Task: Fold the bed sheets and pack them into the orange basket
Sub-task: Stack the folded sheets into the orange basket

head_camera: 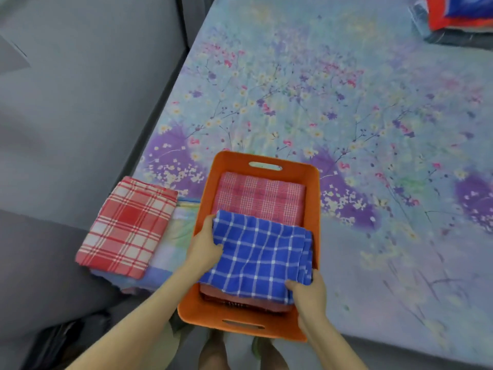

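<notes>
So both hands have got hold of the folded blue checked sheet (258, 255). The left hand (205, 244) pinches its left edge with the thumb on top, and the right hand (309, 295) has fingers curled round the near right corner. The sheet's over the near half of the orange basket (312, 188), on top of a pink checked sheet (261, 196) inside. Just left of the basket, a folded red plaid sheet (128, 225) lies on a pastel one (176, 233). Everything's at the near edge of the floral bed (346, 102).

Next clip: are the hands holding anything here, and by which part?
Both hands hold the folded blue checked sheet over the orange basket: the left hand grips its left edge, the right hand its near right corner.
</notes>
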### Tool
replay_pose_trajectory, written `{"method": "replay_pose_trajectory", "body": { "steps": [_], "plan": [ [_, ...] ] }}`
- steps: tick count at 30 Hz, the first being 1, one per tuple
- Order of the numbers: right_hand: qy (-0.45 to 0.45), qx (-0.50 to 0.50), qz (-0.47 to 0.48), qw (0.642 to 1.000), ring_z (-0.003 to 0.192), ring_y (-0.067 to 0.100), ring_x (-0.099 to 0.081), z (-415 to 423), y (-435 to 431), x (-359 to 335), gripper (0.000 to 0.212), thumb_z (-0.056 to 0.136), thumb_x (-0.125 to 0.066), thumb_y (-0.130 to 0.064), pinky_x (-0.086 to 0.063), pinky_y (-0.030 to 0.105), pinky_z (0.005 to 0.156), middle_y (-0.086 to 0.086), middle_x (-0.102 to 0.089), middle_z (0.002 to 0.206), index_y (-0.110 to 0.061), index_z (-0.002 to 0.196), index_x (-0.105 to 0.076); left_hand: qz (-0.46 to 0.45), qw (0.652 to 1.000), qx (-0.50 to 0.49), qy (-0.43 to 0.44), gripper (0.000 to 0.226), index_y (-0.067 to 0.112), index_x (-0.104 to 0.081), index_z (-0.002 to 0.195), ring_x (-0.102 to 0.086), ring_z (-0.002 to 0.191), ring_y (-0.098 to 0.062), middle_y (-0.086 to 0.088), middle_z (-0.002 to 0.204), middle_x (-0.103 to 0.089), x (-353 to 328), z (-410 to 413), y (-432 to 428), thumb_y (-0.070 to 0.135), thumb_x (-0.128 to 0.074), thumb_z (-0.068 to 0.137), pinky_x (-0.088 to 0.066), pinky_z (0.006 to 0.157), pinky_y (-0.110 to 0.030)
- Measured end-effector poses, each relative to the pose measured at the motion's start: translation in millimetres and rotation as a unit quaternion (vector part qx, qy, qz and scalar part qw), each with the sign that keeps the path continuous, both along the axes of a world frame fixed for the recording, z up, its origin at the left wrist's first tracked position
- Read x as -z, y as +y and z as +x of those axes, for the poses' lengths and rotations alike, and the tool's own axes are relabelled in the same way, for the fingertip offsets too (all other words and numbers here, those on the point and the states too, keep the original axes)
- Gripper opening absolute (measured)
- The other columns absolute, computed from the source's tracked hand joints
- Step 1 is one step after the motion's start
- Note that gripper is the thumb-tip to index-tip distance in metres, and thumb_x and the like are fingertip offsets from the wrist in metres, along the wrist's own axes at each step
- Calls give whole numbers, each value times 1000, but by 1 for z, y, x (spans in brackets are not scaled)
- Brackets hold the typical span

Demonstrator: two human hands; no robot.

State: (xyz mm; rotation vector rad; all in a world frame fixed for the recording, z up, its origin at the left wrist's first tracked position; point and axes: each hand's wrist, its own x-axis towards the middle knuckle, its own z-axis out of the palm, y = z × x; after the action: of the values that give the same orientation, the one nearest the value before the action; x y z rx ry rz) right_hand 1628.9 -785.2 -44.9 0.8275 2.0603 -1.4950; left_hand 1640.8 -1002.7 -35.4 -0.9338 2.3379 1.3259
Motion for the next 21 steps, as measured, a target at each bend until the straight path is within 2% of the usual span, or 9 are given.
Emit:
{"method": "replay_pose_trajectory", "body": {
  "steps": [2, 4, 8, 10, 12, 14, 17, 19, 21],
  "plan": [
    [-6, -39, 50, 998, 88, 15, -59, 9, -4, 9, 37, 79, -61, 0, -53, 38, 81, -8, -59, 95, -23, 105, -50, -17, 999, 13, -30, 70, 23, -19, 144, -57, 63, -30, -18, 83, -63, 22, 5, 8, 0, -51, 86, -42, 51, -37],
    [-10, -84, 95, 992, 92, 17, -60, 14, -6, 22, 32, 83, -61, -6, -53, 41, 85, -4, -62, 103, -25, 104, -48, -16, 998, 9, -58, 73, 23, -16, 145, -51, 55, -25, -17, 76, -60, 43, 10, 10, -1, -50, 86, -40, 48, -36],
    [-50, -212, 187, 958, 96, 22, -62, 14, -3, 29, 34, 87, -59, -23, -54, 40, 85, 3, -62, 114, -18, 116, -43, -50, 991, 40, -119, 83, 19, 3, 151, -53, 67, -15, -20, 116, -58, 62, 14, 8, 3, -51, 89, -46, 64, -28],
    [-60, -330, 254, 907, 100, 22, -61, 10, 2, 21, 46, 88, -56, -29, -53, 36, 83, 2, -59, 117, -15, 126, -35, -101, 980, 105, -139, 88, 16, 14, 149, -57, 74, -20, -29, 140, -38, 64, 12, 11, 9, -52, 92, -42, 63, -25],
    [-17, -446, 359, 820, 100, 21, -62, 0, 2, 7, 46, 91, -50, -28, -49, 32, 77, 1, -61, 114, -14, 132, -34, -194, 954, 189, -129, 88, 18, 15, 149, -59, 91, -24, -24, 153, -12, 62, 10, 13, 12, -52, 92, -43, 66, -26],
    [62, -520, 422, 740, 99, 21, -61, -17, -6, -7, 32, 94, -48, -23, -44, 30, 70, 2, -62, 112, -13, 125, -44, -284, 911, 283, -98, 85, 22, 7, 151, -36, 133, -34, -15, 157, 1, 59, 10, 13, 17, -54, 91, -43, 94, -32],
    [131, -609, 402, 671, 130, 33, -40, -47, -22, 2, 58, 92, -56, -23, -40, 38, 100, 14, -40, 144, -14, 144, -30, -320, 844, 420, -96, 90, 23, 2, 151, 6, 145, -34, -10, 159, 7, 60, 7, 7, 42, -59, 88, -5, 118, -42],
    [78, -690, 366, 620, 143, 39, -11, -61, -26, 26, 87, 88, -63, -34, -16, 47, 116, 16, -10, 157, -23, 152, -5, -297, 816, 475, -139, 100, 24, 8, 151, 15, 144, -33, -10, 157, 16, 67, 8, 1, 56, -58, 83, 3, 118, -44],
    [4, -741, 364, 565, 144, 41, 6, -61, -22, 53, 103, 84, -66, -47, -4, 52, 117, 16, 11, 158, -25, 152, 8, -289, 787, 514, -184, 110, 24, 16, 149, 20, 143, -33, -11, 155, 23, 75, 8, 0, 65, -58, 78, 6, 117, -45]
  ]
}}
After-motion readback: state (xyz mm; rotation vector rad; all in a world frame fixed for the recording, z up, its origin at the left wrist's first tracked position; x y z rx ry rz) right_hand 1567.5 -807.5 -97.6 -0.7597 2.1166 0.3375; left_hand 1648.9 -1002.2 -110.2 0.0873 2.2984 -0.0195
